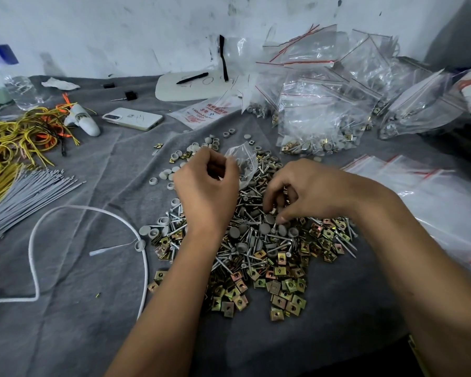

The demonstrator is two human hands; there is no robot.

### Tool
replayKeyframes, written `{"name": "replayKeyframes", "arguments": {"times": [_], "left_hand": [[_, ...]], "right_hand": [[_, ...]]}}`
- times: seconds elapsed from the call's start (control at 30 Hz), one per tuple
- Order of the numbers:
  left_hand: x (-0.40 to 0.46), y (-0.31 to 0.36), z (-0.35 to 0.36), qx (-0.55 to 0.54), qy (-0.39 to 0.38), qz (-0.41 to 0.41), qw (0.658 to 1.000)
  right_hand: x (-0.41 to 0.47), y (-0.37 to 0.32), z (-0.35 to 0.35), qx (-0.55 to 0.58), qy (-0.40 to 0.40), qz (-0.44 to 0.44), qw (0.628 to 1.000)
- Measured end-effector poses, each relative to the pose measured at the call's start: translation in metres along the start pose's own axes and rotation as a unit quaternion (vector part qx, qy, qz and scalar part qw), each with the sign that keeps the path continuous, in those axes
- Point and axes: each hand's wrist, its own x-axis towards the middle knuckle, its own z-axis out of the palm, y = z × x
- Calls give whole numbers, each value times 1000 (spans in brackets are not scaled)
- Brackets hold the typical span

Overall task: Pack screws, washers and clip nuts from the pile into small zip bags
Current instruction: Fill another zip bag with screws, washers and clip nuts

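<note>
From the head camera, a worktop (74, 268) covered with a grey cloth carries a spread pile of hardware (256, 248) in the middle. The pile mixes silver screws (252, 242), round grey washers (264, 229) and brass-coloured square clip nuts (284, 300); most of the clip nuts lie along its near and right edges, and loose pale washers are scattered off its far left side.

The left hand (207, 191) is raised over the far left part of the pile, its fingers curled in a grip on the mouth of a small clear zip bag (242, 163). The bag hangs just beyond the hand and already has some grey pieces in it.

The right hand (307, 191) reaches down into the middle of the pile, fingers bent, the fingertips (282, 219) pinching at small parts among the screws and washers. Which piece the grip has hold of cannot be told.

At the far right a heap of filled zip bags (324, 104) with red seal lines stands against the white wall (120, 31), hardware showing in their bottoms. A flat stack of empty zip bags (419, 186) lies to the right of the pile, beside the right forearm.

On the left lie a bundle of grey cable ties (30, 191), a tangle of yellow and orange wires (25, 131), a white cord (93, 210) looping across the cloth, and a white phone (132, 118) face down. Farther back are a clear plastic bottle (17, 88) and a black pen (192, 78) on a white sheet (180, 91).
</note>
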Motion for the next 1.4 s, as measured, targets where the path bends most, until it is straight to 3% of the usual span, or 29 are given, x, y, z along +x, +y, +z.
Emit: {"name": "replayKeyframes", "arguments": {"times": [0.17, 0.43, 0.63, 0.73, 0.93, 1.17, 1.4], "left_hand": [[0, -1, 0, 2, -8, 1, 1000], [0, -1, 0, 9, -1, 8, 1000], [0, -2, 0, -2, -6, 1, 1000], [0, -2, 0, -6, -9, -3, 1000], [0, 0, 0, -6, -8, -8, 1000], [-1, 2, -1, -9, -43, 3, 999], [-1, 2, -1, -11, -37, 36, 999]], "right_hand": [[3, 5, 6, -12, 59, 5, 998], [4, 7, 8, -79, 62, -28, 995], [-2, 11, 8, 101, 157, -15, 982], [-3, 12, 4, 133, 203, -10, 970], [-3, 13, 4, 150, 185, -1, 971], [-4, 0, 6, 248, 182, -55, 950], [16, -26, 8, 164, 264, -34, 950]]}}
